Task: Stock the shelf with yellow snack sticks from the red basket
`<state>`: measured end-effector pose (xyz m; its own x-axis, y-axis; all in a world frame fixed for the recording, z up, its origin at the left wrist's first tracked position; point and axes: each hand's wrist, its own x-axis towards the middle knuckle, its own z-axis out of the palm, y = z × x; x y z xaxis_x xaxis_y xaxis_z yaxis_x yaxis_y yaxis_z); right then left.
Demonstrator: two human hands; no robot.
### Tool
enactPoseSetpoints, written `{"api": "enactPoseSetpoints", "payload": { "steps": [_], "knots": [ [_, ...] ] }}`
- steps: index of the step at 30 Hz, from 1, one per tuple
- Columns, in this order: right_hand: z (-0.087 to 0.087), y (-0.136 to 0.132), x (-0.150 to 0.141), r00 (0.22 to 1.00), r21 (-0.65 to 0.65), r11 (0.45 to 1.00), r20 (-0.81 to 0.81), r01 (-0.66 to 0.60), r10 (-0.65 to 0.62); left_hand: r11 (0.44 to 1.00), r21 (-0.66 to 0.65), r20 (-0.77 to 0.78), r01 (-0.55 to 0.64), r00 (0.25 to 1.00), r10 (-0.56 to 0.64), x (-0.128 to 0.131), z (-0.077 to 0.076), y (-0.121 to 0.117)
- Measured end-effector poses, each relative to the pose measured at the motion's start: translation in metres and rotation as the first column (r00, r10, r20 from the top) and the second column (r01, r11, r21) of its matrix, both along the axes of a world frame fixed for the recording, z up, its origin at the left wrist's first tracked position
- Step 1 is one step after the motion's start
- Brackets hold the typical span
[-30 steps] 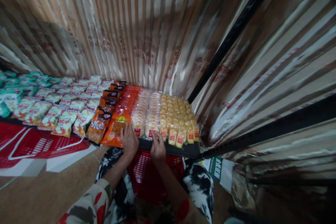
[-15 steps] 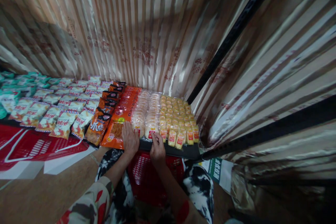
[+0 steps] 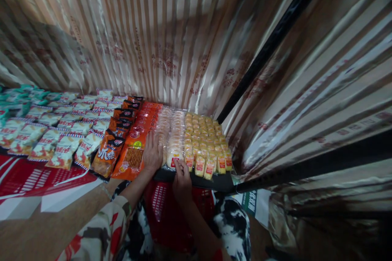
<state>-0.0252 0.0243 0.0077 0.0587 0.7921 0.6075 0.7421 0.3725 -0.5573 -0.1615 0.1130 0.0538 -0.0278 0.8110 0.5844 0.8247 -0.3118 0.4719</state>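
My left hand lies flat, fingers stretched forward, between the orange snack packs and a row of clear-wrapped round white cakes. It hides the front of that row. Close to its right, my right hand touches the lower edge of the front pack in the second row of white cakes, its fingers bent near the red label. Whether they pinch the wrapper I cannot tell. Small yellow wrapped cakes fill the shelf's right end, beside the right fingertips.
Farther left are orange-and-black snack bags, pale snack bags and green packs. Below the black shelf stand red baskets. A black post rises at the right, before striped sheeting.
My left hand has slid forward along the packs, now covering the front of the first white cake row. My right hand stays by the second row. The view has turned slightly.
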Motion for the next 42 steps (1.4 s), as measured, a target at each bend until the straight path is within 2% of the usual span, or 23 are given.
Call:
{"api": "enactPoseSetpoints", "payload": {
  "steps": [3, 13, 21, 26, 30, 34, 37, 42],
  "knots": [
    [0.003, -0.001, 0.0, 1.0, 0.011, 1.0, 0.017, 0.005, -0.005, 0.999, -0.003, -0.053, 0.039, 0.998, -0.039, 0.002, -0.003, 0.004],
    [0.011, -0.003, -0.001, 0.998, -0.022, 0.999, 0.049, 0.03, -0.029, 0.999, -0.036, -0.113, 0.008, 0.993, -0.012, 0.003, -0.003, 0.003],
    [0.012, -0.006, 0.003, 0.995, -0.024, 0.997, -0.062, -0.076, 0.074, 1.0, 0.007, -0.135, 0.01, 0.991, -0.009, 0.003, -0.004, 0.001],
    [0.015, 0.005, 0.0, 0.988, 0.081, 0.986, -0.039, -0.149, 0.152, 1.0, 0.021, -0.145, -0.007, 0.989, 0.01, 0.004, -0.002, 0.0],
    [0.029, 0.025, -0.01, 0.991, 0.072, 0.991, 0.08, -0.113, 0.108, 0.999, 0.036, -0.139, 0.0, 0.99, 0.005, 0.004, -0.003, 0.001],
    [0.052, 0.049, -0.023, 0.98, 0.057, 0.998, 0.201, -0.009, -0.003, 0.999, 0.039, -0.111, 0.002, 0.994, 0.003, 0.005, -0.007, 0.001],
    [0.069, 0.067, -0.028, 0.953, -0.013, 0.998, 0.295, 0.068, -0.062, 0.999, 0.044, -0.087, 0.001, 0.996, 0.003, 0.005, -0.008, 0.002],
    [0.084, 0.081, -0.027, 0.931, -0.144, 0.985, 0.364, 0.095, -0.036, 0.999, 0.044, -0.076, -0.013, 0.997, 0.016, 0.006, -0.009, 0.003]
  ]
}}
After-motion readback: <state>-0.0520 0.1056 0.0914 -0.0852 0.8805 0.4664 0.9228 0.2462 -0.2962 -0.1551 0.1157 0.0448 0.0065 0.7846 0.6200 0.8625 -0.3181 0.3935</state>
